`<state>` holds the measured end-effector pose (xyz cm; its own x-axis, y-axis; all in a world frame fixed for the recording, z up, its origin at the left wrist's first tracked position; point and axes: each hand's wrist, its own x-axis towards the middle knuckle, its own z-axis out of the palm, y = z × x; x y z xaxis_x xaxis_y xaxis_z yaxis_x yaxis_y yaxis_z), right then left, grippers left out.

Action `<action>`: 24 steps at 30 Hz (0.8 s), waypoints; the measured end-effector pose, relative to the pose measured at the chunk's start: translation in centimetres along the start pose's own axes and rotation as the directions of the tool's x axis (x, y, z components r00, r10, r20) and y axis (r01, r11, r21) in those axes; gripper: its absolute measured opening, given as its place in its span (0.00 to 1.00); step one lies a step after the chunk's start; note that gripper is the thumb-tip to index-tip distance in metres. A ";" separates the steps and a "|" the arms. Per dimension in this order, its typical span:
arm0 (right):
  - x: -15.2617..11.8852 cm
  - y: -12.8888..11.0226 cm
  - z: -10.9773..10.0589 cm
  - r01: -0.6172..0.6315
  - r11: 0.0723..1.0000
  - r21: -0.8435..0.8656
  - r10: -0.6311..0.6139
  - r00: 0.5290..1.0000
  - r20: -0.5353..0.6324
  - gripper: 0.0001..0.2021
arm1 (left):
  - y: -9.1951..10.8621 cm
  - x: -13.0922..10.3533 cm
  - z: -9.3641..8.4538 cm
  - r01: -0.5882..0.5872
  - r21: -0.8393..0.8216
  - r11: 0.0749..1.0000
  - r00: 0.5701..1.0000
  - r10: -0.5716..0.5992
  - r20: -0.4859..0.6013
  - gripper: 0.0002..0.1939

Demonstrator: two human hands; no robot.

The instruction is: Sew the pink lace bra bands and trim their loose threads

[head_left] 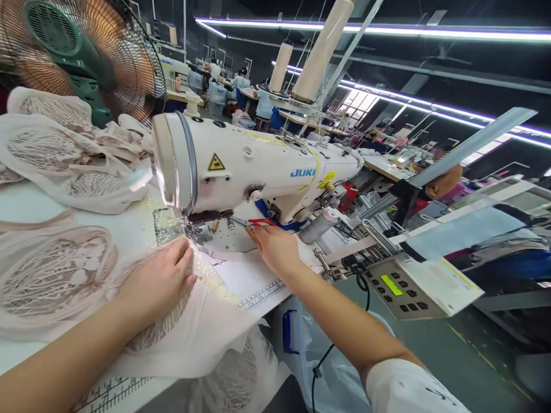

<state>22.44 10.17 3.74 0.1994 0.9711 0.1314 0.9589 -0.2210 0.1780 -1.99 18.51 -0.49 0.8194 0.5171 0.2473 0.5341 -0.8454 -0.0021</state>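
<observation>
Amid rows of sewing stations, a person works at one white table (253, 278); co-workers (243, 80) sit far behind, too small to count. One machine (267, 166) stands on the table, its lit needle end at the left, apparently so both hands can reach the needle area. One big fan (54, 34) stands behind its needle end, probably for air. One clear bin (340, 367) sits below the table's edge, perhaps to catch falling work.

Pale lace cloth (219, 321) lies on the table in front of the machine, its upper edge beside the needle; more lace pieces (51, 143) are heaped at left, overlapping too much to count. Two near cones (325, 46) tower above the machine, likely so thread runs down freely.

Two hands are at work. The left hand (166, 269) lies on the cloth, fingers together, seemingly to keep it flat; whether the thumb pinches cannot be told. The right hand (275, 246) reaches to the machine's bed. Beside it is one grey spool (318, 226). Smallest, at its fingertips, is one red-handled tool (260, 221); whether they clamp it cannot be told.
</observation>
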 end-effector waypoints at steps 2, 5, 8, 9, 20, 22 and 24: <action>1.1 -1.0 0.3 0.032 0.999 0.031 -0.032 0.999 -0.026 0.14 | 0.1 0.0 -0.4 0.005 -0.027 1.000 1.000 -0.004 0.024 0.22; 0.1 -1.6 0.2 0.100 0.982 0.161 -0.085 0.992 -0.093 0.13 | 0.1 0.0 -0.7 -0.014 -0.072 0.997 0.999 0.016 0.038 0.20; -3.8 -2.3 -0.2 0.232 0.815 0.532 -0.225 0.971 -0.079 0.12 | -0.1 0.1 -0.8 -0.013 -0.149 0.989 0.999 0.021 0.049 0.21; -5.3 -2.7 -0.2 0.260 0.743 0.617 -0.304 0.952 -0.034 0.11 | -0.1 0.2 -0.9 -0.002 -0.178 0.984 0.998 0.012 0.060 0.21; -7.4 -7.8 1.8 0.418 0.711 0.566 -0.424 0.896 -0.130 0.11 | 0.1 0.7 -1.8 -0.014 -0.065 0.998 0.994 0.021 0.109 0.21; -7.0 -7.6 1.7 0.415 0.722 0.554 -0.400 0.903 -0.155 0.11 | 0.1 0.8 -1.6 -0.019 -0.043 0.999 0.996 0.022 0.091 0.22; -6.7 -7.2 1.4 0.413 0.733 0.541 -0.375 0.908 -0.186 0.11 | 0.1 0.9 -1.5 -0.006 -0.039 0.999 0.997 0.009 0.073 0.22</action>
<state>14.49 5.37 0.22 -0.2155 0.9481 0.2338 0.8944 0.2877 -0.3424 -1.47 18.66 1.17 0.8374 0.5176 0.1758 0.5203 -0.8533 0.0340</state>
